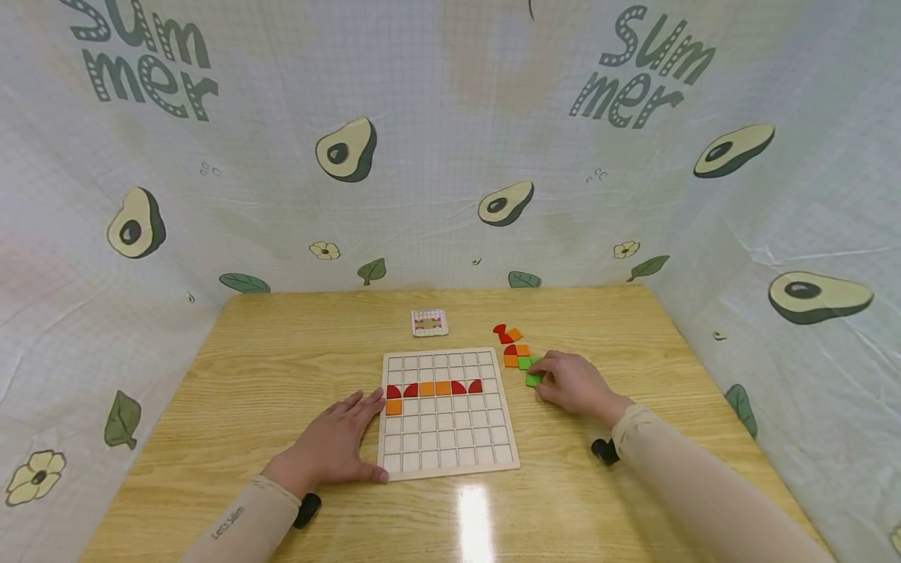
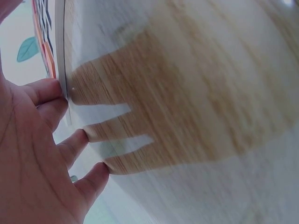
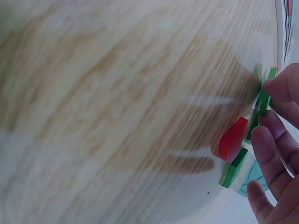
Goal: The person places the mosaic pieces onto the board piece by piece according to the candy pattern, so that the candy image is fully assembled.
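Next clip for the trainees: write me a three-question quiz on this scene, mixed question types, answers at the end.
1. How many tiles lie on the grid board?
2. What colour of tile does the right hand hold?
A) red
B) green
C) orange
3. True or false: the left hand touches the board's left edge.

Key: 1. Seven. 2. B, a green tile. 3. True.

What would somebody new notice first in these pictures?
Probably the avocados printed on the cloth behind the table. Next, the pale board in the middle of the table, with red and orange tiles on it and the left hand at its left edge. Off to its right, the right hand pinches a green tile.
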Motion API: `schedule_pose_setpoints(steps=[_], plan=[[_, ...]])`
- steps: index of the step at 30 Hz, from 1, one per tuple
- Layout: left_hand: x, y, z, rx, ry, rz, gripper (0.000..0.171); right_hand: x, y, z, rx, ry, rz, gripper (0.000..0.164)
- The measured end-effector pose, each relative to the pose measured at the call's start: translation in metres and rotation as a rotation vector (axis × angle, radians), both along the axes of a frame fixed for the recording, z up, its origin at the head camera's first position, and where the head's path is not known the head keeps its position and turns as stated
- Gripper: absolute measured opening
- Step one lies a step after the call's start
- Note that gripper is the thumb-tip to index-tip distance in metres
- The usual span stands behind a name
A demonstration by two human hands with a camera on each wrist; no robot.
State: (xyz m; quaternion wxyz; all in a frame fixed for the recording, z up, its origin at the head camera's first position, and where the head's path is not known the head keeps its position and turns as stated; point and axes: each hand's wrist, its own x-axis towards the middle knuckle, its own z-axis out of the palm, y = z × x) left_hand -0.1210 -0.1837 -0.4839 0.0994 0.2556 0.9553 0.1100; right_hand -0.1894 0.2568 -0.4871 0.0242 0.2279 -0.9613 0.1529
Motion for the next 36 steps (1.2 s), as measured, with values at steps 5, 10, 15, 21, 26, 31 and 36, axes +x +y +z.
schedule_pose_setpoints(steps=[5, 10, 15, 21, 26, 31, 36], plan=[[0.000, 0.000, -0.001, 0.002, -0.003, 0.002, 0.118, 0.000, 0.000, 0.002, -0.013, -0.005, 0.000, 0.027], [0.000, 0.001, 0.000, 0.001, -0.007, 0.004, 0.118, 0.000, -0.002, 0.005, -0.022, 0.009, 0.017, 0.026], [0.000, 0.001, -0.001, -0.001, -0.004, 0.001, 0.118, 0.000, -0.014, 0.013, -0.009, 0.015, 0.038, 0.028], [0.000, 0.000, -0.001, 0.002, -0.006, 0.002, 0.117, -0.004, -0.046, 0.025, -0.010, 0.015, 0.093, 0.028], [0.001, 0.000, -0.001, 0.003, -0.011, 0.004, 0.118, -0.009, -0.081, 0.029, -0.006, 0.023, 0.181, 0.028], [0.000, 0.000, -0.001, -0.004, -0.014, 0.007, 0.118, -0.010, -0.120, 0.028, 0.010, 0.016, 0.277, 0.025], [-0.001, 0.000, -0.001, -0.004, -0.020, 0.011, 0.119, -0.007, -0.154, 0.024, 0.063, 0.012, 0.333, 0.027]])
